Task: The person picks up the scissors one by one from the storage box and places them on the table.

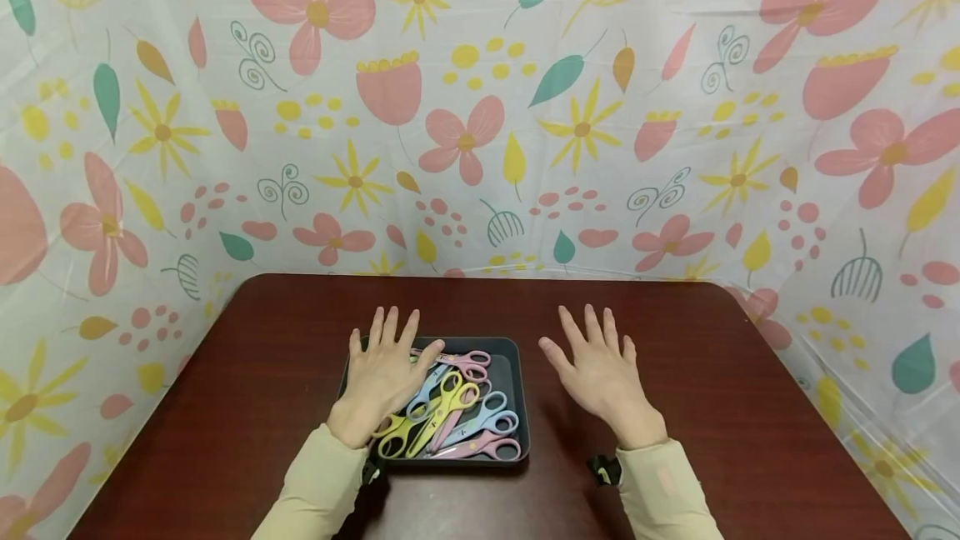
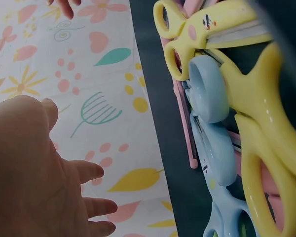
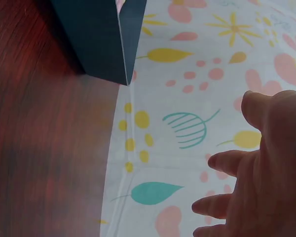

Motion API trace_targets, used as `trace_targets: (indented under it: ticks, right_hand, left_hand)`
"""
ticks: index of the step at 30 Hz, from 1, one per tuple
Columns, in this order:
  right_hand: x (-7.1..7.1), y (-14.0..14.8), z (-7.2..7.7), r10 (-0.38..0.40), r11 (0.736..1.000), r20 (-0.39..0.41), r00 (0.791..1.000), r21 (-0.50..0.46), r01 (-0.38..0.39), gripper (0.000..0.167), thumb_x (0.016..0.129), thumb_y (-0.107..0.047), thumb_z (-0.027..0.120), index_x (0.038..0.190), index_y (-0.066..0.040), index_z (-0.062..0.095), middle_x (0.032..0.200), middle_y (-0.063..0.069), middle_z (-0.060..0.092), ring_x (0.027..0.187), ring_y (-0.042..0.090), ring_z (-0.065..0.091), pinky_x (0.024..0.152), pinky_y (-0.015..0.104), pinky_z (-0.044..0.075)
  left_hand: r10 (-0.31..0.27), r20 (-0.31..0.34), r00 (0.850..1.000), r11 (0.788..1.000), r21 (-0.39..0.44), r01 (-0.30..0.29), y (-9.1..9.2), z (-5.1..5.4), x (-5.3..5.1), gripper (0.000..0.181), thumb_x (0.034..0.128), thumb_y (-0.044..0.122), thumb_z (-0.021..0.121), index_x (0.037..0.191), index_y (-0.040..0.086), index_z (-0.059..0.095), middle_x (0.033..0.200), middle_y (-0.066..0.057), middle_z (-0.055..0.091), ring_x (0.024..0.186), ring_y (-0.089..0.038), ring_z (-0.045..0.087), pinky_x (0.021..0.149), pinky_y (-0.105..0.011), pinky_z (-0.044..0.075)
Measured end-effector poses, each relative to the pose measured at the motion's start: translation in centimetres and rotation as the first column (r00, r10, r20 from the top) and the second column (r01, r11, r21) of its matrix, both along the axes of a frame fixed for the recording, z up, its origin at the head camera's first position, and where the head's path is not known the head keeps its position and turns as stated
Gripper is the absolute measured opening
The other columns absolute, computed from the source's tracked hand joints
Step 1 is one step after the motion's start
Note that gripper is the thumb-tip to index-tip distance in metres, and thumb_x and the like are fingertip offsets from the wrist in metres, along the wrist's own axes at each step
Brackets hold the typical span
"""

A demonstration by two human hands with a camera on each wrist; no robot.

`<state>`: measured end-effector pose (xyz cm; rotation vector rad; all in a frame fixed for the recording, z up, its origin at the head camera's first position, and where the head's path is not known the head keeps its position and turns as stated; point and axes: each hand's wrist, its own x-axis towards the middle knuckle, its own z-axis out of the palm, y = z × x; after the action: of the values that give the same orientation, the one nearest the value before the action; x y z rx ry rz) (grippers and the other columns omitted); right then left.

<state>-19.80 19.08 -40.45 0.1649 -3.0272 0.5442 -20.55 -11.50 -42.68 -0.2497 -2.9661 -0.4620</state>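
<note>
A dark, shallow tray [image 1: 517,373] on the table holds several pairs of scissors in yellow, blue and pink. Over the tray's left side my left hand [image 1: 381,377] hovers with its fingers spread, hiding part of the tray and some scissors. Yellow scissors [image 1: 442,411] lie in the middle, blue scissors [image 1: 487,419] to their right, and pink scissors [image 1: 480,446] along the front edge. In the left wrist view, yellow handles [image 2: 266,133] and a blue handle [image 2: 209,94] show up close. To the right of the tray, my right hand [image 1: 603,377] is held above the table, fingers spread, holding nothing.
The brown table [image 1: 750,440] has rounded far corners. Behind it and at both sides hangs a white cloth [image 1: 480,215] printed with flowers and leaves. A dark strap [image 1: 603,469] sits at the right wrist, below a pale sleeve [image 1: 667,490].
</note>
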Motion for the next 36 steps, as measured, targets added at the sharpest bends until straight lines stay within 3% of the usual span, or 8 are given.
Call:
trace_targets:
  ticks: [8, 19, 27, 36]
  right_hand:
    - [0.1, -0.4, -0.2, 0.013, 1.000, 0.007, 1.000, -0.002, -0.013, 0.078, 0.096, -0.067, 0.033, 0.156, -0.018, 0.027, 0.159, 0.023, 0.015, 0.145, 0.044, -0.001, 0.105, 0.070, 0.006]
    - [0.3, -1.1, -0.6, 0.051, 0.998, 0.022, 0.998, -0.031, -0.050, 0.076, 0.097, -0.065, 0.035, 0.155, -0.016, 0.031, 0.158, 0.023, 0.019, 0.145, 0.044, 0.002, 0.106, 0.070, 0.008]
    - [0.4, -1.4, -0.8, 0.076, 0.996, 0.014, 0.997, -0.043, -0.076, 0.075, 0.096, -0.065, 0.036, 0.153, -0.015, 0.035, 0.156, 0.023, 0.024, 0.145, 0.044, 0.006, 0.106, 0.070, 0.010]
    - [0.7, -2.0, -0.9, 0.117, 0.993, -0.016, 0.993, -0.028, -0.118, 0.073, 0.097, -0.063, 0.037, 0.151, -0.014, 0.040, 0.154, 0.022, 0.030, 0.144, 0.044, 0.013, 0.106, 0.069, 0.015]
  left_hand:
    - [-0.028, 0.050, 0.998, 0.999, 0.043, 0.026, -0.4, 0.6, 0.4, 0.079, 0.0960, 0.070, 0.023, 0.156, 0.019, 0.027, 0.159, -0.017, 0.019, 0.147, -0.036, 0.007, 0.108, -0.066, 0.008]
    - [-0.059, 0.154, 0.986, 0.994, 0.103, 0.044, -2.4, 1.1, 0.9, 0.082, 0.0952, 0.072, 0.016, 0.156, 0.018, 0.027, 0.159, -0.017, 0.020, 0.147, -0.036, 0.006, 0.108, -0.066, 0.011]
    - [-0.100, 0.167, 0.981, 0.986, 0.152, 0.074, -4.5, 0.6, 1.1, 0.078, 0.0968, 0.069, 0.015, 0.156, 0.019, 0.028, 0.158, -0.017, 0.023, 0.146, -0.037, 0.011, 0.106, -0.068, 0.016]
    - [-0.158, 0.195, 0.968, 0.950, 0.298, 0.095, -6.7, -0.3, 1.1, 0.075, 0.1002, 0.063, 0.018, 0.155, 0.014, 0.029, 0.157, -0.021, 0.021, 0.144, -0.042, 0.017, 0.105, -0.069, 0.017]
